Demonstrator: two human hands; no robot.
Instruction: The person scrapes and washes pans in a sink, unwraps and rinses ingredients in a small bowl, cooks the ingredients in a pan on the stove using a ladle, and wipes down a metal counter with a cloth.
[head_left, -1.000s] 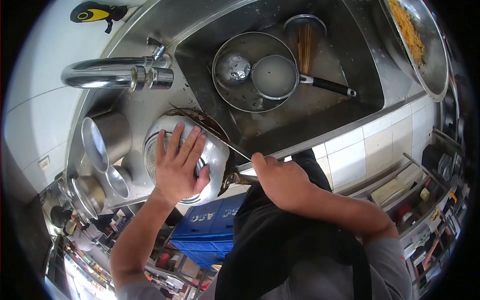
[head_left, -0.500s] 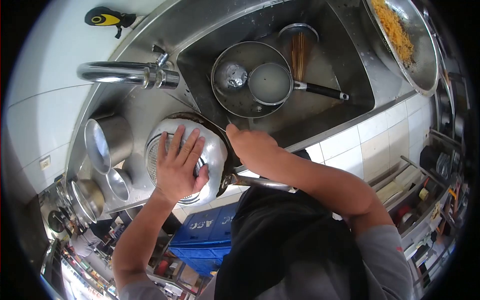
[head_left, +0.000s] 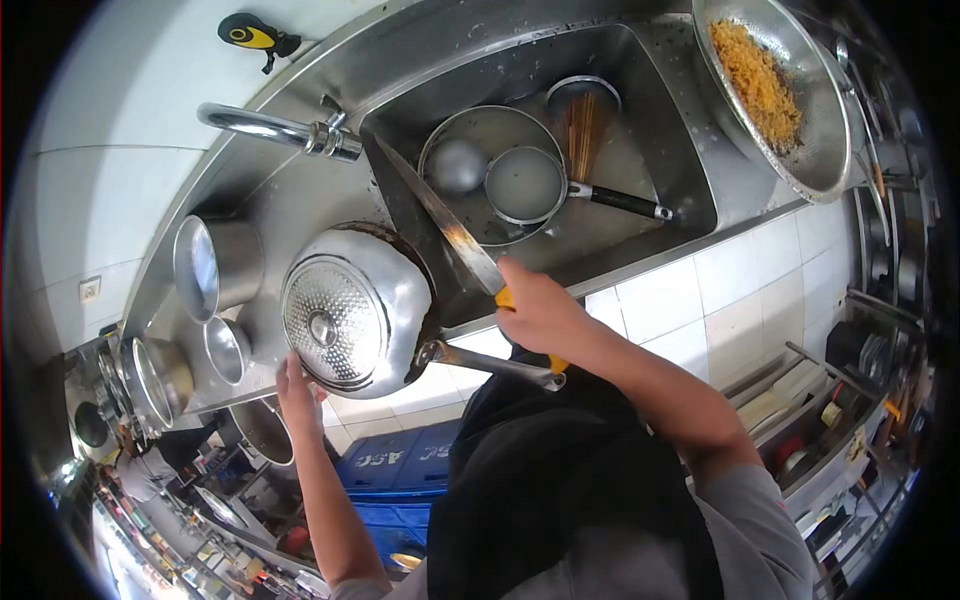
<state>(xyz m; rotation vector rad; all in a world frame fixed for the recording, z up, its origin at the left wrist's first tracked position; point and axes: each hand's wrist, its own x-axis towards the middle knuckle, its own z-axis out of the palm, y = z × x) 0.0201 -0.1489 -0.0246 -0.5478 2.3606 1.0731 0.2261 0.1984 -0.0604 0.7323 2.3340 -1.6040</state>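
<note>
A wok-like metal pan (head_left: 400, 315) lies upside down on the sink's edge. Its round dimpled base faces up, and the long handle (head_left: 500, 364) points toward my body. My left hand (head_left: 297, 395) is at the pan's lower left edge, fingers stretched along it; whether it bears any weight I cannot tell. In my right hand (head_left: 535, 310) is a yellow-handled knife with a long, tapered, brown-stained blade (head_left: 435, 205). The blade slants up and left over the sink basin (head_left: 640, 250), to the right of the pan; its teeth or edge cannot be made out.
In the basin stand a round pan (head_left: 475, 122) with a ladle bowl (head_left: 458, 165), a black-handled saucepan (head_left: 525, 185) and a bundle of thin sticks (head_left: 581, 135). A faucet (head_left: 260, 122) juts out behind. Metal pots (head_left: 235, 265) stand left; a colander (head_left: 835, 165) with orange food scraps sits right.
My left hand has slid off the pan's base to its lower left edge. My right hand has moved slightly right and down, and the knife's blade now shows in full.
</note>
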